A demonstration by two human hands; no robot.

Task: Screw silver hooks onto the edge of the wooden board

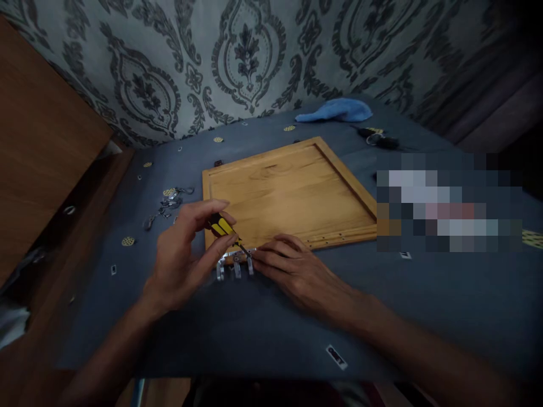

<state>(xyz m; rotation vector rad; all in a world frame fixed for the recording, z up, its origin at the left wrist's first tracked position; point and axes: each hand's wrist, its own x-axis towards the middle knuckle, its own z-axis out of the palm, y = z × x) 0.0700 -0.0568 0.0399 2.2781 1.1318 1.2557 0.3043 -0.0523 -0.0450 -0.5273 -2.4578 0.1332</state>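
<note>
My left hand (186, 254) is closed on a small yellow and black screwdriver (223, 227), its shaft slanting down to the right. The tip meets a metal fitting (237, 265) at the near left edge of a framed wooden panel (280, 198). Several metal prongs of this fitting stick out past the panel's edge toward me. My right hand (292, 265) rests at the near edge, just right of the fitting, with its fingertips drawn together beside the screwdriver tip. Whatever those fingertips pinch, if anything, is too small to make out.
The panel lies on a dark blue patterned cloth (178, 345). Loose metal pieces (169, 200) are left of it. Behind are a blue cloth (339, 110) and a black object with a ring (377, 138). A blurred patch covers the right side. Wooden furniture stands at left.
</note>
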